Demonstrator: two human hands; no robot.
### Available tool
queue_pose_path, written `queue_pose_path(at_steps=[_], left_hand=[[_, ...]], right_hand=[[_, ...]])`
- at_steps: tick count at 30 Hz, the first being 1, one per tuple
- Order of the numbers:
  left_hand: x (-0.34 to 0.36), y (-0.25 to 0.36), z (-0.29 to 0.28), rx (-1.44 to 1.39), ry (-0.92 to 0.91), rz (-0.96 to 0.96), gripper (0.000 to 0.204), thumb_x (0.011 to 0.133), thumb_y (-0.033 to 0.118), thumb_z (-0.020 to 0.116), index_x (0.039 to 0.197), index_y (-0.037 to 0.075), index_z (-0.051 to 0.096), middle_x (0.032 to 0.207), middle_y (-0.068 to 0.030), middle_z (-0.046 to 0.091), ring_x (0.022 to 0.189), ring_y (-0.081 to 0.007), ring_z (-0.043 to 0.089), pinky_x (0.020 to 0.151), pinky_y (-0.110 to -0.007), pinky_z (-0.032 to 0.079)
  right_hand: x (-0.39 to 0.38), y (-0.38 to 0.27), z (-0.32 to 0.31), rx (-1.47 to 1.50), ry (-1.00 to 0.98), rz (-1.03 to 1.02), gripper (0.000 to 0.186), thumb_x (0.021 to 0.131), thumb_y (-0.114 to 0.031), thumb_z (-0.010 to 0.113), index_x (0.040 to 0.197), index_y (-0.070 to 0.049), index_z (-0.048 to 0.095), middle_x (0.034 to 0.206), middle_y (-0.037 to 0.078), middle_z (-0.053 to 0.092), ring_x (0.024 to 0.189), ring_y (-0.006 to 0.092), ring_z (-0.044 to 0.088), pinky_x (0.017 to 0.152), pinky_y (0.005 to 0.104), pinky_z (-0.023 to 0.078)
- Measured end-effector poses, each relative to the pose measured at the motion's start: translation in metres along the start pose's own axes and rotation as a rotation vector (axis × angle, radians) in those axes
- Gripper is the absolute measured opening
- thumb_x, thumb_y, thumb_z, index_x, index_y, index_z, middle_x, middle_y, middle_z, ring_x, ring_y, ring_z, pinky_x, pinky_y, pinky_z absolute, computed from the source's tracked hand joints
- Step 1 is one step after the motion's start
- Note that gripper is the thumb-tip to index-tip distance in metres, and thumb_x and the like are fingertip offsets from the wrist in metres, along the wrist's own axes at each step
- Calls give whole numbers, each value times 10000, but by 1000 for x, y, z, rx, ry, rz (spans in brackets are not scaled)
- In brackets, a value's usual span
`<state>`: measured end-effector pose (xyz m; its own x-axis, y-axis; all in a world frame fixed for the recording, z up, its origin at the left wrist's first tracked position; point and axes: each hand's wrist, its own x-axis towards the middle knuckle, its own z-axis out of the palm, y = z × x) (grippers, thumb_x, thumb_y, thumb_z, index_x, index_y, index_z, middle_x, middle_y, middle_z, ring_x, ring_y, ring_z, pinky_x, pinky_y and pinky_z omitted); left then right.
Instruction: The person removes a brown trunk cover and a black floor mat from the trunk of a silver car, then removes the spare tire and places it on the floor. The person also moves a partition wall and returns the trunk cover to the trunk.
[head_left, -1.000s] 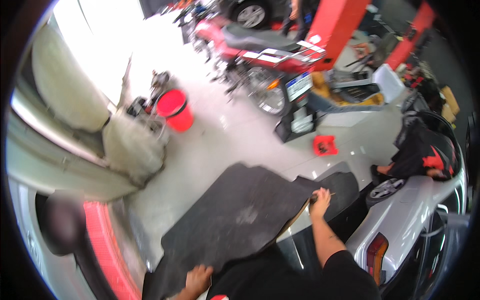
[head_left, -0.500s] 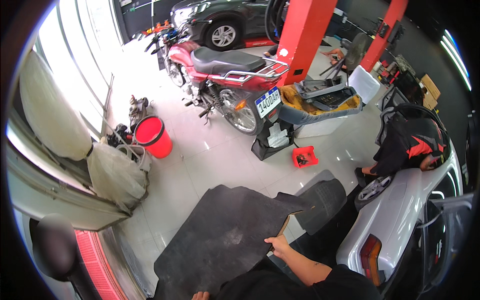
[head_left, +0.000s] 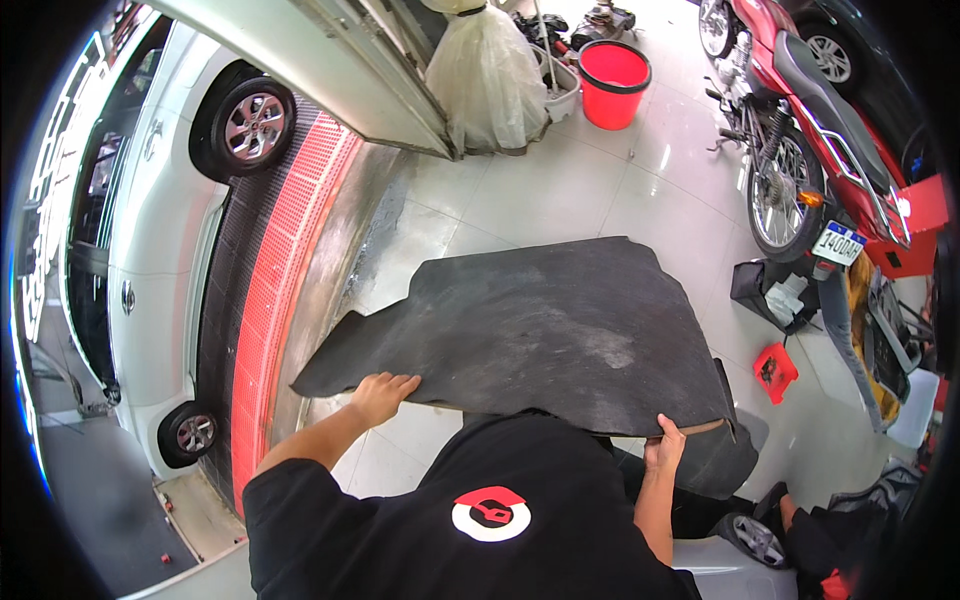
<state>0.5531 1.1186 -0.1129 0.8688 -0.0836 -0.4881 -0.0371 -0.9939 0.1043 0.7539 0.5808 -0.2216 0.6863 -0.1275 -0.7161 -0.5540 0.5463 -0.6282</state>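
Big dark floor mat (head_left: 560, 330) held flat out in front of the chest, above the pale tiled floor (head_left: 560, 195); its far edge points toward the red bucket (head_left: 614, 83), with bare tile between them. Mat's left tip hangs just over the shiny metal strip beside the red grating (head_left: 290, 250), and the white car (head_left: 150, 250) sits past that on the left. On the right, a red motorcycle (head_left: 800, 140) stands near the mat's right edge with a strip of floor between; a small red box (head_left: 775, 372) lies on the tiles just off the mat's near right corner. A bagged bundle (head_left: 488, 75) stands beside the bucket, well clear of the mat. Left hand (head_left: 380, 396) is closed on the mat's near edge, fingers curled over the top. Right hand (head_left: 665, 448) is clamped on the near right corner, thumb on top, fingers hidden under.
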Motion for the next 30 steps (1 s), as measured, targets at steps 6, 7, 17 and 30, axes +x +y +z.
queue_pose_path(at_steps=[6,7,17,30], left_hand=[[43,-24,-23,61,34,51,527,854,57,611,1373,149,629,1281,-37,709,1011,-247,712,846,-408,577],[54,-30,-28,84,23,58,529,856,55,611,1376,150,627,1280,-36,708,1014,-245,711,854,-407,575],[176,-99,-27,261,55,141,519,902,91,613,1418,143,584,1112,-33,694,996,-238,684,816,-386,572],[300,-153,115,336,-140,-119,559,937,103,610,1480,89,477,1205,-90,617,1106,-285,643,832,-405,595]], right_hand=[[21,11,-6,87,21,12,414,829,82,694,1233,93,607,1235,174,668,1073,314,693,976,442,572],[26,15,-3,103,16,5,412,831,83,691,1234,87,607,1230,170,668,1070,312,694,972,442,575],[83,54,37,292,43,102,588,847,128,672,1401,12,514,1373,160,591,1242,349,600,1089,511,508],[181,160,91,267,340,187,618,870,121,717,1416,-49,484,1375,159,593,1220,363,630,1046,581,530]])
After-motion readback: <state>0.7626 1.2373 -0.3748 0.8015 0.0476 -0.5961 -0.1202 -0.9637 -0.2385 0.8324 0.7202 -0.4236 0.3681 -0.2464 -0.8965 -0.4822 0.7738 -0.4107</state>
